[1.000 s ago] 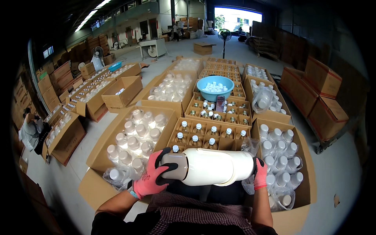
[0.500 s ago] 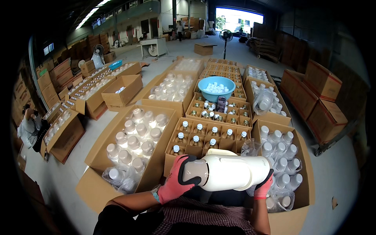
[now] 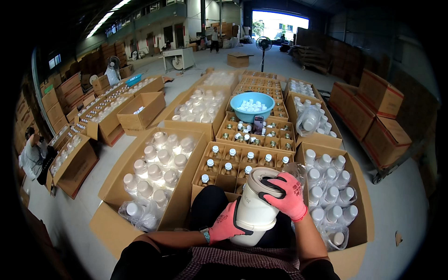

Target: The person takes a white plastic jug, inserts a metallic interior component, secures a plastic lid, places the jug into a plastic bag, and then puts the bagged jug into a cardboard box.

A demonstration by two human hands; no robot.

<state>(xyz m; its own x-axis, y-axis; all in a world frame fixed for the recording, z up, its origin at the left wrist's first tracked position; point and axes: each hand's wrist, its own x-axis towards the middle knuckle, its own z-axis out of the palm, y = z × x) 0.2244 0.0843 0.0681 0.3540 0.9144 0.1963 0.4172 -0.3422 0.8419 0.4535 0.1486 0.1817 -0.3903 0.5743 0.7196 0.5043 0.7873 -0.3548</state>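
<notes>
A large cream-white thermos jug (image 3: 254, 210) with a beige top stands tilted in front of my body. My left hand (image 3: 228, 221), in a pink glove with black fingers, is wrapped round its lower side. My right hand (image 3: 285, 193), gloved alike, grips the beige lid (image 3: 265, 180) from above. Just beyond the jug, white-capped bottles (image 3: 228, 169) stand in a divided carton (image 3: 198, 192). The jug hides part of that carton's near end.
Cartons of plastic-wrapped, pale-capped containers flank me on the left (image 3: 112, 179) and right (image 3: 367, 219). Ahead, a blue basin (image 3: 237, 110) of white caps and a phone (image 3: 258, 125) rest on open cartons. A loaded cart (image 3: 378, 161) stands right; another person (image 3: 33, 156) sits far left.
The jug has swung from lying sideways to nearly upright. My right hand has come round onto the lid, and my left has shifted lower on the body.
</notes>
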